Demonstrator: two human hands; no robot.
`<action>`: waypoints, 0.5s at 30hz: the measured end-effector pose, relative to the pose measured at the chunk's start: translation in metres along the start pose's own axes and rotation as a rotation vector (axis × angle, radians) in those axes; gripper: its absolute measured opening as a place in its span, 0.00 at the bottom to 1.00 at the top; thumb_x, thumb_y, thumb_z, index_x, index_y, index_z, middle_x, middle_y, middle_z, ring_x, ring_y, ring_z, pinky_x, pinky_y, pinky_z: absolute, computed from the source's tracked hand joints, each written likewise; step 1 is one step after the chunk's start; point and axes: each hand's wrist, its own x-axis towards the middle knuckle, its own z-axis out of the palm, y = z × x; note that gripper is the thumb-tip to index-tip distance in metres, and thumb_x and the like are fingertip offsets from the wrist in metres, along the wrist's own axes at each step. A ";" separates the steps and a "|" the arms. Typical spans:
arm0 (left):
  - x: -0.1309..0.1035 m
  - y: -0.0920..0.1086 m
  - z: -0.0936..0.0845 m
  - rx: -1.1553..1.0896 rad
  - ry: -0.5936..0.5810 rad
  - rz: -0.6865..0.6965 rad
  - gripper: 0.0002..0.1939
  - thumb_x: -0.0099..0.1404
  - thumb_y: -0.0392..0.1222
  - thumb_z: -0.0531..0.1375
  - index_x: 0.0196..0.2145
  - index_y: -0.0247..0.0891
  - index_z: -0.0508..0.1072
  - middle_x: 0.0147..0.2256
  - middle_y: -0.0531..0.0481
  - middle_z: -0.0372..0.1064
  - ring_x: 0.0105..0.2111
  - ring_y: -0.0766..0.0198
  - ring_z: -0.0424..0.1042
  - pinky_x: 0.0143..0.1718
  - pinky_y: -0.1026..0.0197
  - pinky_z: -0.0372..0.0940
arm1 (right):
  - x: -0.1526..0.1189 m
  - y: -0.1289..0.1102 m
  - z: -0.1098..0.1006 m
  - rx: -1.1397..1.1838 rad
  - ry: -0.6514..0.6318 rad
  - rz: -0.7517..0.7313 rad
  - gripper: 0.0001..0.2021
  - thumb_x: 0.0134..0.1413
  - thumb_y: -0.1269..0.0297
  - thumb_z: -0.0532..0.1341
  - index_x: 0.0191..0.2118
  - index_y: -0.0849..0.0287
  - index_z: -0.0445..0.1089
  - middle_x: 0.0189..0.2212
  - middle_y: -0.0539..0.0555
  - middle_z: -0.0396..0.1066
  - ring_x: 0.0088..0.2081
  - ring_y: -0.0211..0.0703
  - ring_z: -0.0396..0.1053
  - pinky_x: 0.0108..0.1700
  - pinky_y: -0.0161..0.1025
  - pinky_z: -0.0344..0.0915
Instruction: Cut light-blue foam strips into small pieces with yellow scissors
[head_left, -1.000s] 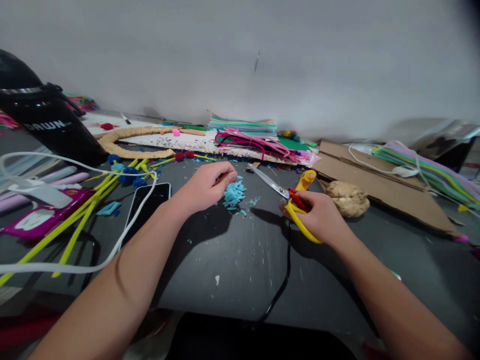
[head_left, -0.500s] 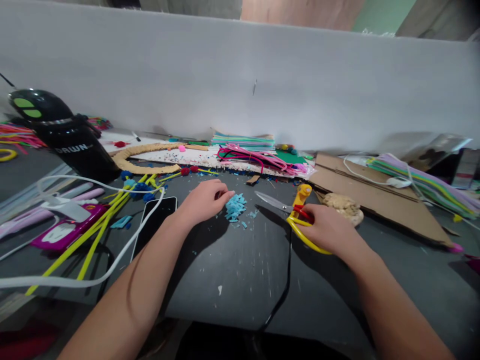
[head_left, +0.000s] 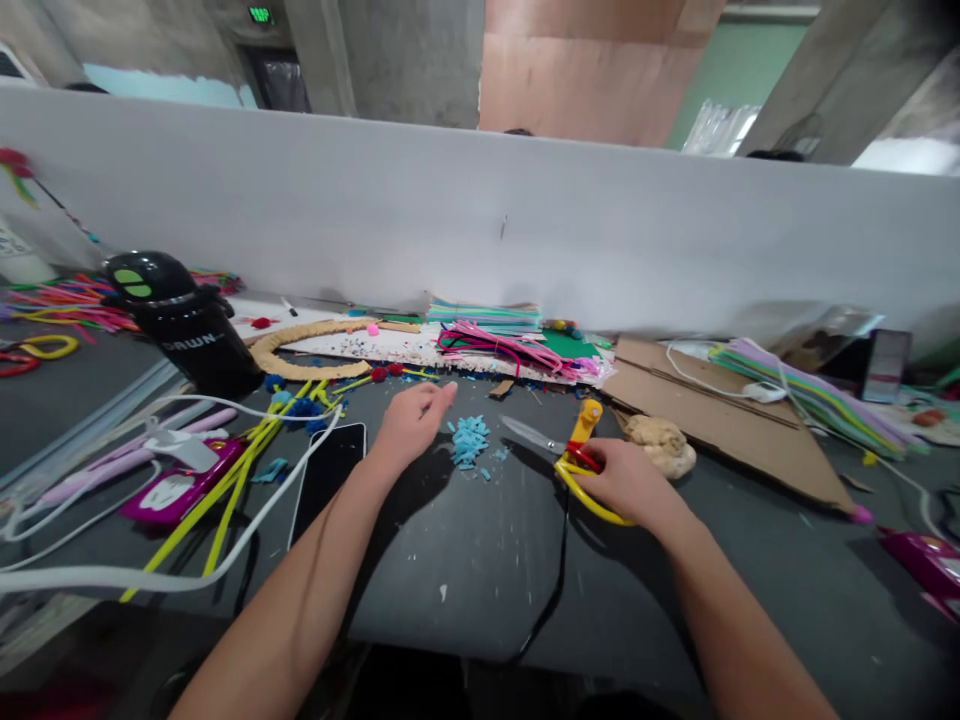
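Note:
My right hand [head_left: 634,485] grips a pair of scissors [head_left: 534,436] by its red and yellow handles. The blades point left, toward a small heap of light blue cut bits [head_left: 469,442] on the dark table. Left of that heap hovers my left hand [head_left: 411,425], thumb stretched out and fingers partly curled, with nothing visible in it. Just beyond the scissors' handles stands a yellow object [head_left: 586,420], partly hidden by them. A lumpy beige piece [head_left: 660,446] lies behind my right hand.
A phone [head_left: 330,470] lies beside my left forearm, near yellow pipe cleaners [head_left: 236,490] and a white cable [head_left: 247,530]. At the left stands a black bottle [head_left: 195,335]. Flat cardboard [head_left: 720,425] lies at right; a beige ring-shaped piece [head_left: 274,350] and pink strips [head_left: 517,350] lie behind.
The view has tilted up and shows more behind the partition. My left hand has drawn back from the blue heap, its thumb now stretched outward. The scissors remain in my right hand.

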 end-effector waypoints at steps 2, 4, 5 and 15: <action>0.000 0.000 -0.001 -0.030 0.071 -0.014 0.20 0.68 0.50 0.55 0.24 0.38 0.75 0.36 0.46 0.73 0.38 0.60 0.72 0.41 0.58 0.64 | -0.004 0.001 0.002 0.190 -0.077 0.022 0.13 0.43 0.54 0.65 0.28 0.61 0.75 0.24 0.51 0.72 0.26 0.40 0.65 0.27 0.35 0.53; -0.001 -0.001 -0.001 -0.071 0.153 -0.033 0.14 0.65 0.50 0.58 0.31 0.38 0.77 0.45 0.45 0.72 0.47 0.57 0.70 0.45 0.58 0.64 | -0.013 -0.001 0.005 0.249 -0.080 0.022 0.14 0.48 0.55 0.62 0.35 0.61 0.75 0.28 0.51 0.74 0.28 0.40 0.67 0.28 0.34 0.58; -0.001 -0.001 0.000 -0.099 0.166 -0.049 0.13 0.63 0.50 0.59 0.32 0.39 0.77 0.44 0.45 0.73 0.47 0.56 0.70 0.45 0.57 0.64 | -0.019 -0.002 0.008 0.260 -0.059 0.028 0.15 0.50 0.56 0.60 0.38 0.61 0.75 0.29 0.50 0.74 0.29 0.40 0.68 0.29 0.34 0.59; -0.004 0.011 0.011 -0.495 0.116 -0.256 0.22 0.61 0.57 0.61 0.45 0.38 0.72 0.27 0.51 0.73 0.12 0.71 0.61 0.15 0.65 0.53 | -0.086 -0.029 0.043 0.124 0.290 0.206 0.18 0.51 0.51 0.61 0.40 0.62 0.72 0.32 0.57 0.76 0.33 0.46 0.72 0.37 0.39 0.64</action>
